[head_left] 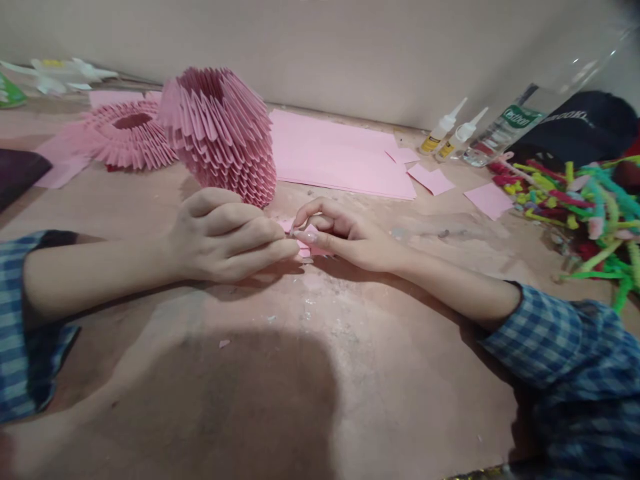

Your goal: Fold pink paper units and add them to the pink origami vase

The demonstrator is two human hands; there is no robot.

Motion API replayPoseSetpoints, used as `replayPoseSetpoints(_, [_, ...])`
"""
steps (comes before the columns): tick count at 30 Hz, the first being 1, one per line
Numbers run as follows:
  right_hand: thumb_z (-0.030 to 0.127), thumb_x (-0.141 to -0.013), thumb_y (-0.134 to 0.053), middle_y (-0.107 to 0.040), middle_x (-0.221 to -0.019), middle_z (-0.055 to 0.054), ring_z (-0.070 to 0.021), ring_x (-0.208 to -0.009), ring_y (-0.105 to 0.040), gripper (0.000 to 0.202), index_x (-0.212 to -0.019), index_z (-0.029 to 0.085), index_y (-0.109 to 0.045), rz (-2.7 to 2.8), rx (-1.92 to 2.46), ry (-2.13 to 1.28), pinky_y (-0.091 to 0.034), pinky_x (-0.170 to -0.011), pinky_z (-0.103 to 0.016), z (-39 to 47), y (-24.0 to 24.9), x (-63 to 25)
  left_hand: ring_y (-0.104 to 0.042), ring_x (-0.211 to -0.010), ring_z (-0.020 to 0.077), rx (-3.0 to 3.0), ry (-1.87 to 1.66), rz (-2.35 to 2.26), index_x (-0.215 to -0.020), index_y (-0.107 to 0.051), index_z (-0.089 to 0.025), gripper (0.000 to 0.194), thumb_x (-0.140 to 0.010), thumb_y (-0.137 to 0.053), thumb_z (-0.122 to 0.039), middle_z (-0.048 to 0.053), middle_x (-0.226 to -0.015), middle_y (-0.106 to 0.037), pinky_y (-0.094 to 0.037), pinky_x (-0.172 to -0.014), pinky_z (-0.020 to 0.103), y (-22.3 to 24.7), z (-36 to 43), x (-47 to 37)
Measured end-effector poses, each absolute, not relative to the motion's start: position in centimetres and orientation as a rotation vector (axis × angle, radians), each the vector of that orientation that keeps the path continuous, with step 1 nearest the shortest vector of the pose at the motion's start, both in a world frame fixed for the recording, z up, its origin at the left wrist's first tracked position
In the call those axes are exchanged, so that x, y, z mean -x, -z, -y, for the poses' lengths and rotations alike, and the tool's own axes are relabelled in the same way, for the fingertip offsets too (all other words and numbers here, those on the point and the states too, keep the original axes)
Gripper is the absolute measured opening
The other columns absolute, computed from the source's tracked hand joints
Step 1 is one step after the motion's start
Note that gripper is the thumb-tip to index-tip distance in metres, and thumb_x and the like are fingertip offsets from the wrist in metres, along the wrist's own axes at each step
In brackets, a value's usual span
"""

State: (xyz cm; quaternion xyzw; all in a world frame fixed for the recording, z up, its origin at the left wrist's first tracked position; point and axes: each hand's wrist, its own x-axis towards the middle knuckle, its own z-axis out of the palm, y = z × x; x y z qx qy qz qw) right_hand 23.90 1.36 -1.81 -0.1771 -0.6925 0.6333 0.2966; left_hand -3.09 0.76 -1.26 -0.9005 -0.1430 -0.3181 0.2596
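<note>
Small folded pieces of pink paper (304, 249) lie between my two hands, partly covered by the fingers. My left hand (233, 237) has its fingers closed together, and its fingertips meet the paper from the left. On the right, my right hand (343, 233) pinches the pink paper between thumb and forefinger. Just behind my left hand leans a tall ribbed pink paper form (225, 133) built of many folded pieces. A flatter pink paper ring (133, 137) lies to its left.
Large pink sheets (345, 153) lie against the wall. At the back right are two glue bottles (440, 133), a clear plastic bottle (510, 127), a dark cap (580, 127) and colourful fuzzy stems (595, 213). Pink squares (489, 200) lie nearer. A dark object (20, 173) sits left.
</note>
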Motion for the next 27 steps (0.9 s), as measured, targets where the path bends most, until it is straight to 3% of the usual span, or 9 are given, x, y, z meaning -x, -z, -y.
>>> replayPoseSetpoints(3, [0.041, -0.109, -0.073, -0.067, -0.086, 0.007, -0.0077, -0.075, -0.06, 0.027, -0.119, 0.021, -0.058, 1.775, 0.419, -1.697, -0.049, -0.074, -0.023, -1.4, 2.0, -24.0, -0.068, -0.088, 0.0186, 2.432, 0.915, 0.499, -0.12, -0.078, -0.036, 0.028, -0.11, -0.062, -0.058, -0.003, -0.088, -0.075, -0.053, -0.082, 0.033, 1.5, -0.6, 3.2])
replayPoseSetpoints(7, [0.034, -0.107, -0.075, -0.073, -0.095, 0.003, -0.0066, -0.078, -0.063, 0.027, -0.122, 0.019, -0.058, 1.747, 0.415, -1.671, -0.048, -0.072, -0.02, -1.4, 2.1, -24.1, -0.062, -0.095, 0.0222, 2.574, 0.94, 0.678, -0.109, -0.076, -0.025, 0.034, -0.106, -0.071, -0.059, 0.002, -0.094, -0.07, -0.049, -0.094, 0.035, 1.5, -1.3, 2.8])
replayPoseSetpoints(12, [0.032, -0.111, -0.07, -0.078, -0.102, -0.001, -0.0096, -0.093, -0.073, 0.024, -0.125, 0.02, -0.055, 1.783, 0.351, -1.622, -0.056, -0.079, -0.022, -1.1, 1.6, -24.2, -0.056, -0.093, 0.0219, 2.609, 1.166, 0.585, -0.11, -0.067, -0.02, 0.027, -0.114, -0.061, -0.046, 0.005, -0.099, -0.066, -0.044, -0.091, 0.037, 1.4, -1.8, 1.5])
replayPoseSetpoints(16, [0.032, -0.112, -0.066, -0.078, -0.113, -0.003, -0.0118, -0.106, -0.074, 0.025, -0.13, 0.021, -0.054, 1.84, 0.373, -1.542, -0.058, -0.084, -0.023, -0.8, 1.4, -24.2, -0.051, -0.088, 0.018, 2.772, 1.314, 0.732, -0.109, -0.063, -0.019, 0.027, -0.114, -0.06, -0.046, 0.002, -0.095, -0.058, -0.043, -0.085, 0.035, 1.8, -1.6, 1.0])
replayPoseSetpoints(20, [0.035, -0.113, -0.064, -0.076, -0.115, -0.002, -0.0086, -0.086, -0.071, 0.027, -0.133, 0.02, -0.055, 1.882, 0.394, -1.471, -0.057, -0.075, -0.021, -0.6, 1.7, -24.3, -0.051, -0.082, 0.0133, 2.874, 1.338, 0.881, -0.118, -0.059, -0.018, 0.026, -0.115, -0.06, -0.044, 0.001, -0.103, -0.057, -0.041, -0.074, 0.031, 1.9, -1.4, 1.1])
replayPoseSetpoints(23, [0.04, -0.114, -0.063, -0.078, -0.102, 0.0, -0.0086, -0.074, -0.068, 0.026, -0.13, 0.022, -0.055, 1.911, 0.472, -1.475, -0.058, -0.073, -0.023, -0.5, 1.8, -24.3, -0.048, -0.082, 0.0159, 2.974, 1.191, 0.848, -0.103, -0.062, -0.019, 0.035, -0.119, -0.049, -0.048, 0.001, -0.09, -0.058, -0.039, -0.072, 0.032, 1.2, -1.2, 1.0])
replayPoseSetpoints(27, [0.037, -0.113, -0.065, -0.08, -0.099, -0.001, -0.0125, -0.084, -0.075, 0.021, -0.123, 0.023, -0.054, 1.935, 0.489, -1.494, -0.063, -0.083, -0.028, -0.5, 1.8, -24.2, -0.046, -0.073, 0.0153, 3.143, 1.216, 0.794, -0.08, -0.058, -0.019, 0.046, -0.119, -0.051, -0.042, -0.001, -0.071, -0.052, -0.037, -0.066, 0.03, 0.1, -1.2, 0.7])
